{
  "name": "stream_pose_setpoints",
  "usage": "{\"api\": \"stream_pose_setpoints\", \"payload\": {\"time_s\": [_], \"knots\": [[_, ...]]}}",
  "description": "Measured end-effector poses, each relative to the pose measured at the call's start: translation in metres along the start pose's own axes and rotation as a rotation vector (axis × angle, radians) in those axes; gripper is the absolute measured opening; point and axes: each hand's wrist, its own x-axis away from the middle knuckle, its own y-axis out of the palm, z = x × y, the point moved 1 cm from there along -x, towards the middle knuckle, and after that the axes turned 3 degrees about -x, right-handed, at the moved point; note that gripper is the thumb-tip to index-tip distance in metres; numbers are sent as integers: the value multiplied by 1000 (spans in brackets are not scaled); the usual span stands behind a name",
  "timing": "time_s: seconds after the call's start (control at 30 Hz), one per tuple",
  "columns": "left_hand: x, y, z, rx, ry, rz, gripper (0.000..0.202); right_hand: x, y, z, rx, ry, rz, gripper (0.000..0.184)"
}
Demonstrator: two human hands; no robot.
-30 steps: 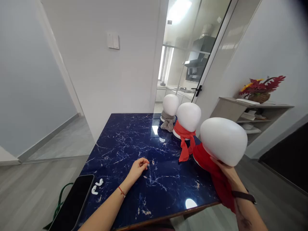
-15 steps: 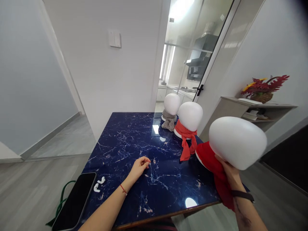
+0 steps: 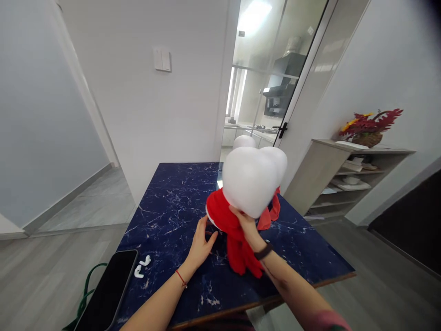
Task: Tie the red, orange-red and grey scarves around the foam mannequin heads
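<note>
A white mannequin head (image 3: 248,179) with a red scarf (image 3: 220,212) wound about its neck is tilted over the middle of the blue table. My right hand (image 3: 244,223) grips it at the neck, fingers partly hidden by scarf and head. Close to the lower left edge of its base is my left hand (image 3: 202,241), thumb and fingers apart, holding nothing; I cannot tell whether its fingertips touch the base. Behind stand a second white head (image 3: 279,161) with an orange-red scarf (image 3: 274,209), and a third white head (image 3: 244,141), mostly covered.
The dark blue marble-patterned table (image 3: 172,193) has a phone (image 3: 108,289) with a green strap and white earbuds (image 3: 142,266) at its left front. A shelf unit (image 3: 344,179) with a flower basket (image 3: 368,138) stands right, beside a glass door (image 3: 265,78).
My right hand has carried the red-scarfed mannequin head leftward from the table's right side to its middle. My left hand has opened and now lies near the head's base.
</note>
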Motion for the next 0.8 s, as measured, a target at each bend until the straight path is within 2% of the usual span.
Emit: {"api": "stream_pose_setpoints", "payload": {"time_s": [0.07,0.17,0.27,0.4,0.5,0.6,0.7,0.8], "knots": [[-5,-6,-18,-7,-109,164,57,-6,45,14,34,26,3,84],[-12,-17,-40,10,-237,324,59,-15,93,31,190,30,115,98],[-16,-22,-49,88,-279,317,55,-18,122,45,385,31,245,109],[-17,-19,-49,154,-285,235,49,-16,141,59,515,103,267,110],[-16,-16,-49,146,-286,205,43,-14,146,62,552,126,239,108],[-15,-16,-50,102,-270,186,36,-15,139,59,581,146,158,108],[-14,-18,-49,36,-254,166,32,-18,109,56,589,122,-6,106],[-12,-16,-47,-60,-220,143,28,-18,60,59,561,77,-198,96]]}}
